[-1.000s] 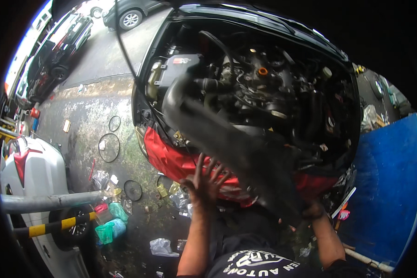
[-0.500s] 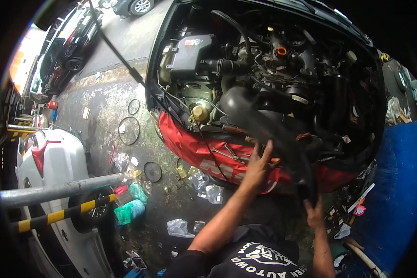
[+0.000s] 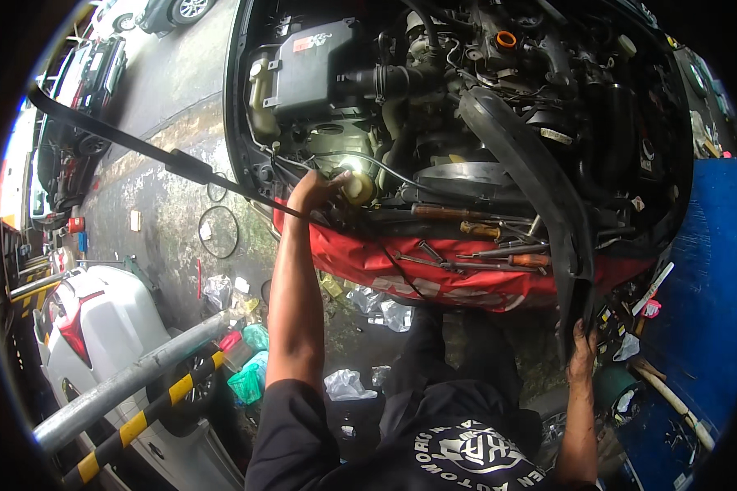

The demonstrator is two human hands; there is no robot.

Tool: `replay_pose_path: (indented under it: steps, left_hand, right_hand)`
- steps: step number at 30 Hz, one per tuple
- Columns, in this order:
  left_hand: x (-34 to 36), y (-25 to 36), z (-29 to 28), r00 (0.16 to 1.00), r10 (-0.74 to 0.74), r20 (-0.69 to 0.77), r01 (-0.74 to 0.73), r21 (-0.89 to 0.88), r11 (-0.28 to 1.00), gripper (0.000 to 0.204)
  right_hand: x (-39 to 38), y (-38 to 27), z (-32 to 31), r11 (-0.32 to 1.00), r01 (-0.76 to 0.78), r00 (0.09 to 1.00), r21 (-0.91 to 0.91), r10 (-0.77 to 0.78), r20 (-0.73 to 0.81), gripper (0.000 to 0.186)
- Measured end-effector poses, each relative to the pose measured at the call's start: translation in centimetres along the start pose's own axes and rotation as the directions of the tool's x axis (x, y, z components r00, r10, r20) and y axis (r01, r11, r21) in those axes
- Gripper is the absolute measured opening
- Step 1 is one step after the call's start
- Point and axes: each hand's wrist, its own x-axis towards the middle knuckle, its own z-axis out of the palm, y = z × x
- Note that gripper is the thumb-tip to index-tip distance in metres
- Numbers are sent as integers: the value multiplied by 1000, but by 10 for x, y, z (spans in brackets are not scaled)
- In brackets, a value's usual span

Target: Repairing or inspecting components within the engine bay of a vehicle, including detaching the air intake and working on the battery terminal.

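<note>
My left hand (image 3: 327,192) reaches into the front left of the engine bay (image 3: 467,123) at the yellowish cap (image 3: 356,188), its fingers curled; what they grip is unclear. My right hand (image 3: 581,348) is closed on the lower end of a long black curved panel (image 3: 561,213), which slants up over the front of the engine. Screwdrivers and wrenches (image 3: 508,254) lie along the front edge and on a red cover (image 3: 344,254) beside the panel. A thin rod (image 3: 246,192) crosses diagonally near my left forearm.
At the left are a white car body (image 3: 106,327), a steel pipe (image 3: 131,372) and a yellow-black striped bar (image 3: 155,417). Belts (image 3: 236,233), plastic bags (image 3: 348,385) and other litter lie on the floor. A blue board (image 3: 704,286) stands at the right.
The black panel has swung rightward into a steeper slant, still in my right hand. My left hand has left the panel and moved left and up to the yellowish cap.
</note>
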Motion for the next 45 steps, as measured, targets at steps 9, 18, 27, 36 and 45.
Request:
replay_pose_path:
  steps: [9,18,27,36,45]
  left_hand:
    - [-34,-17,17,931,152,-331,-301,-461,835,30]
    - [-121,-22,68,834,34,-550,-486,-705,516,33]
    - [-117,-5,81,618,380,-688,-712,-286,641,61]
    - [-145,6,148,401,-6,-916,-226,-105,968,42]
    - [-215,-25,201,728,93,-679,-470,-395,789,42]
  right_hand:
    - [-21,-7,44,1000,-16,1000,21,16,22,48]
    - [-15,12,25,1000,14,999,-2,-14,49,47]
    - [-6,16,1,996,62,997,-58,-58,59,45]
    - [-17,0,-19,998,65,993,-19,-62,105,51]
    - [1,-35,-4,932,227,967,-283,-182,177,62]
